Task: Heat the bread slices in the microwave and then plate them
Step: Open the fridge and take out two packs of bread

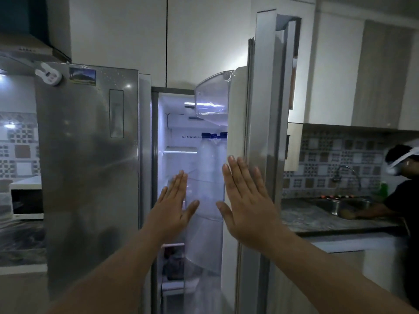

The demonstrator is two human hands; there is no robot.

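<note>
1. Here both hands are raised flat before the fridge (pixel 90 155), fingers straight, grasping nothing: left hand (pixel 173 206), right hand (pixel 246 203)
2. The right door (pixel 260 132) stands open; bottles (pixel 212 155) sit in its rack
3. The microwave (pixel 26 200) is on the tabletop (pixel 20 239) at far left
4. No bread is visible

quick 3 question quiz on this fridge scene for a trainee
1. True or false: the right fridge door is open.
2. Multiple choice: the left hand and right hand are A) gripping bottles, B) flat and holding nothing, C) carrying bread.
3. Short answer: what colour are the caps of the bottles in the door shelf?

Key: 1 true; 2 B; 3 blue.
</note>
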